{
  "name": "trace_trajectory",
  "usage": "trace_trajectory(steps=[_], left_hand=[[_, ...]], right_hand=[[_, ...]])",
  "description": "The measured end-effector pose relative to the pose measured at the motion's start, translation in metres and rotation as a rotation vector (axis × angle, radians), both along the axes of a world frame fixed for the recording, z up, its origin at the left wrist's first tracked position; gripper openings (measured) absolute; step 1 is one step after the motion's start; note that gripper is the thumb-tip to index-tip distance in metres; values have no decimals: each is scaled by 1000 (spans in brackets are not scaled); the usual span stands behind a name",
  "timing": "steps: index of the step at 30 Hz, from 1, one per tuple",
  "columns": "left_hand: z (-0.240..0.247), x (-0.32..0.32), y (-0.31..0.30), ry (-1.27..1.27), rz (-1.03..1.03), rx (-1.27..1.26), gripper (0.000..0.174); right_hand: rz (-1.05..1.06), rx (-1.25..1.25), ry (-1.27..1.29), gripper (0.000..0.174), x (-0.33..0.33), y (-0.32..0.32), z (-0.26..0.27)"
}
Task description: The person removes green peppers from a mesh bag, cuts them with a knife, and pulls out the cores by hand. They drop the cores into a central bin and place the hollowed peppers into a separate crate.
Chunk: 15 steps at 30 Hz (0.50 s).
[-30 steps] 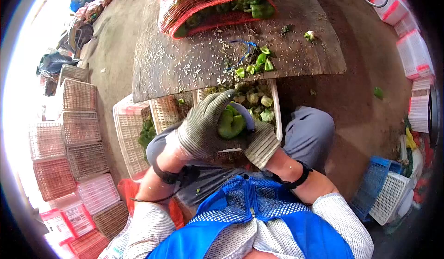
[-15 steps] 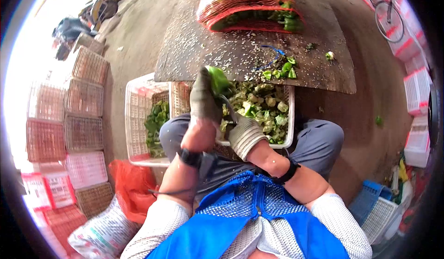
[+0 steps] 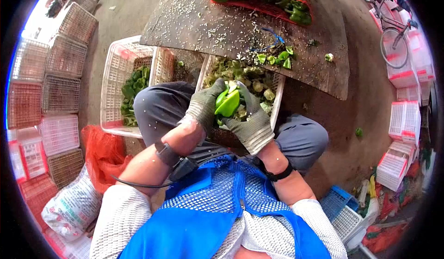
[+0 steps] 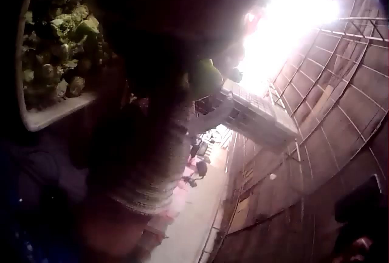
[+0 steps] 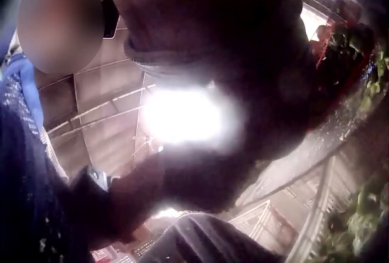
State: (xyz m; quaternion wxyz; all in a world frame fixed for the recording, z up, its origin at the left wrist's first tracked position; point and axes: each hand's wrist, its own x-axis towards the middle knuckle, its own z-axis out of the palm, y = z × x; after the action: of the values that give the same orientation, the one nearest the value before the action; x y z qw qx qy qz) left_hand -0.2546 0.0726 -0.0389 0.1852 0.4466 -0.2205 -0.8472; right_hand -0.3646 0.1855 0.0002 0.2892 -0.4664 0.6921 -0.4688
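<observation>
A green pepper is held between both gloved hands above a crate of pale green trimmings. My left hand grips its left side, with the fingertips near the top. On the other side my right hand has its fingers around the pepper. A whitish bit shows at the pepper's top. In the left wrist view part of the pepper is lit, with a pale curved shape just below it; I cannot tell whether that is a blade. The right wrist view is too dark to show the fingers.
A board strewn with pale seeds stands ahead, bearing a red net bag of peppers and green scraps. Another crate of green pieces is on the left. Stacked crates line the far left.
The head view has shifted. Half a second ago my left hand held the pepper up, apart from my right hand with its curved blade; now both hands meet at the pepper and the head view shows no blade.
</observation>
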Motion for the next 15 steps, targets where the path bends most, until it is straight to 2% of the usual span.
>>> trace_trajectory(steps=[1,2,5,6,8,9,10,11,13,14,15], left_hand=[[10,-1,3,-39,-57,-16,41],[18,-1,5,-79,-116,-32,42],[28,-10,0,-137,-302,-173,45],[24,-12,-3,-26,-360,-110,47],[8,-12,-5,-131,-397,-613,50],[32,-13,1,-110,-370,-705,54],[56,-14,6,-92,-340,-799,58],[80,-15,12,-77,-309,-892,64],[76,-12,13,-72,-299,-1458,49],[78,-13,15,-52,-260,-1435,48],[77,-13,15,-69,-240,-1379,50]], right_hand=[[3,-24,41,77,0,2,-3],[58,27,23,90,-5,6,-1],[19,4,-58,91,-12,14,5],[8,-71,-5,91,-14,14,3],[-3,-123,87,90,-20,15,11],[-7,-148,135,90,-22,16,17],[-8,-72,-26,91,-24,16,23],[4,-68,-33,90,-27,17,24],[32,-63,-53,88,-32,19,24],[46,-42,-113,90,-34,21,24],[34,-50,-71,90,-33,20,23]])
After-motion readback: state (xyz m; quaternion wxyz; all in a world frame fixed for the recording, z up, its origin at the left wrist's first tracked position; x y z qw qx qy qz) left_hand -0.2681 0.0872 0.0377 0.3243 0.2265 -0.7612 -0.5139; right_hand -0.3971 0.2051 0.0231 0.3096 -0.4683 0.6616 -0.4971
